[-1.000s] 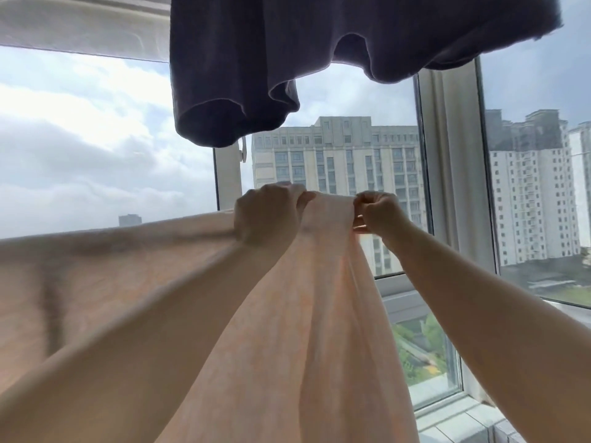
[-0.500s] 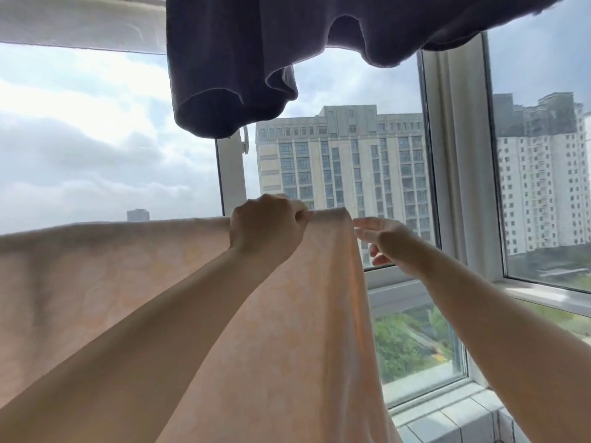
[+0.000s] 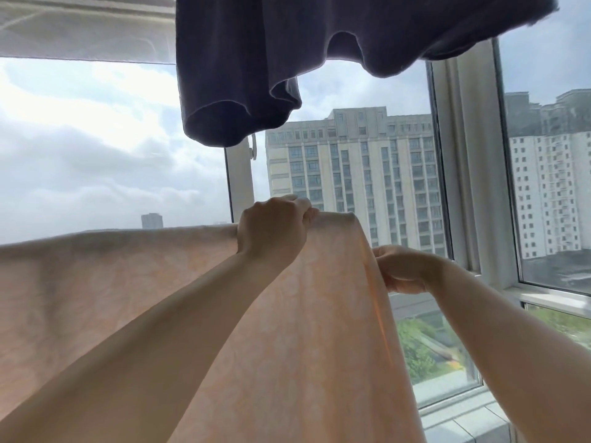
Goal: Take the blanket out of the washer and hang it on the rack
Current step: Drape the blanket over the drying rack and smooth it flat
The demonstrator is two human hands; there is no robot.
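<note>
The hanging step is in hand: the peach blanket [image 3: 160,282] is draped over what is probably a rack bar hidden under its top fold, spread leftward before the window. The left hand [image 3: 271,228] grips the fold at its right end; the right hand [image 3: 399,270], lower and just beside, pinches the hanging right edge. A dark garment [image 3: 287,59] hangs above. Next comes drawing that edge rightward to smooth the drape.

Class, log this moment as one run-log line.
left hand: grips blanket top edge | right hand: pinches side edge | dark garment: overhead
</note>
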